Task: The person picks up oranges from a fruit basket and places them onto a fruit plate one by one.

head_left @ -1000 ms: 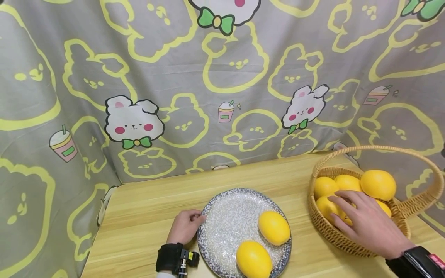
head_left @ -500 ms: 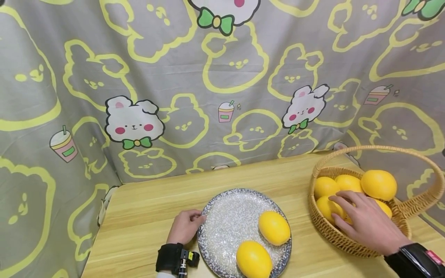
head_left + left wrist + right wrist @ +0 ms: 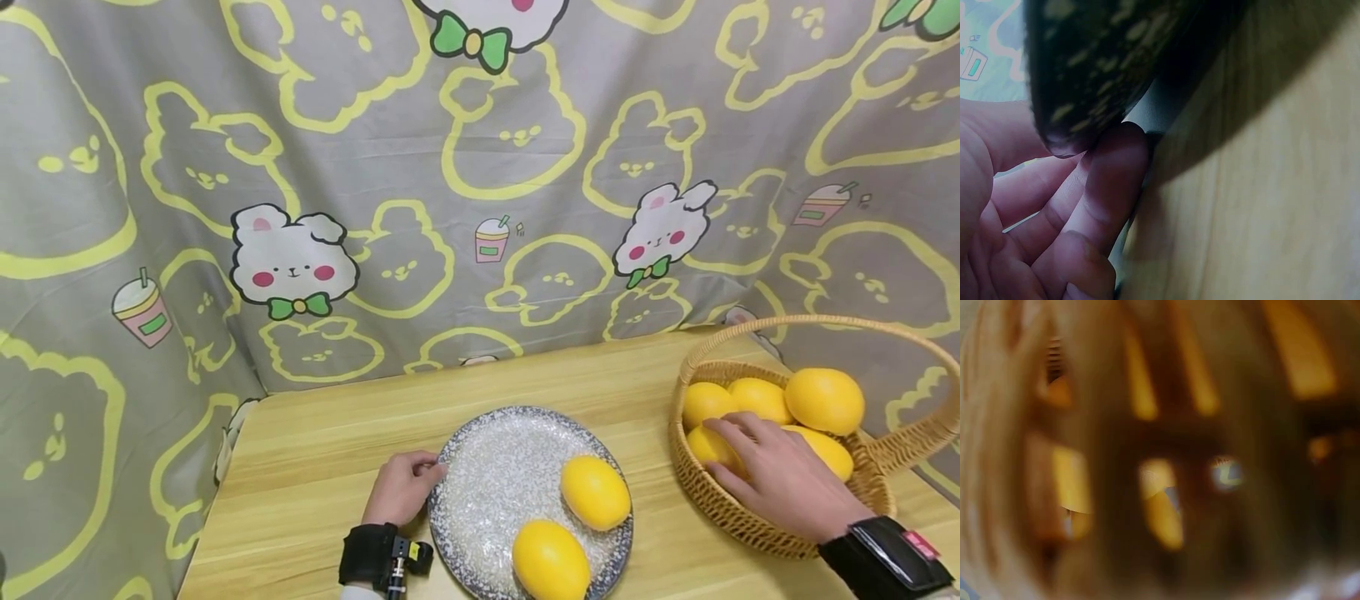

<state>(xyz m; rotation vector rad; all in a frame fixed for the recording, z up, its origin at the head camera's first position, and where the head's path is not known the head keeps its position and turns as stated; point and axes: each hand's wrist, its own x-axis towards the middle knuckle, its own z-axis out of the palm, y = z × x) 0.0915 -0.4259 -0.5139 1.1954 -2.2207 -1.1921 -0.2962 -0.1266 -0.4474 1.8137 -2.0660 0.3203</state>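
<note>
My left hand point(image 3: 401, 487) pinches the left rim of a speckled grey plate point(image 3: 480, 475) with a dark edge. In the left wrist view the thumb lies on one side of the plate rim point(image 3: 1063, 134) and the curled fingers point(image 3: 1110, 181) on its underside. Two yellow lemons lie on the plate, one lemon point(image 3: 596, 492) at its right and one lemon point(image 3: 551, 560) near its front. Inside the wicker basket point(image 3: 720, 508), my right hand point(image 3: 787, 479) grips a lemon point(image 3: 705, 446) at the left side, covering part of it.
Several more lemons fill the basket, with one lemon point(image 3: 825, 402) sitting high at the back right. The tall basket handle point(image 3: 817, 320) arches over them. Woven basket wall point(image 3: 1166, 434) fills the right wrist view. A patterned curtain point(image 3: 420, 167) hangs behind the wooden table point(image 3: 315, 450).
The right hand has shifted slightly within the basket, and more of the lemon behind its knuckles shows. The left hand stays on the plate's rim. The head view has moved a little.
</note>
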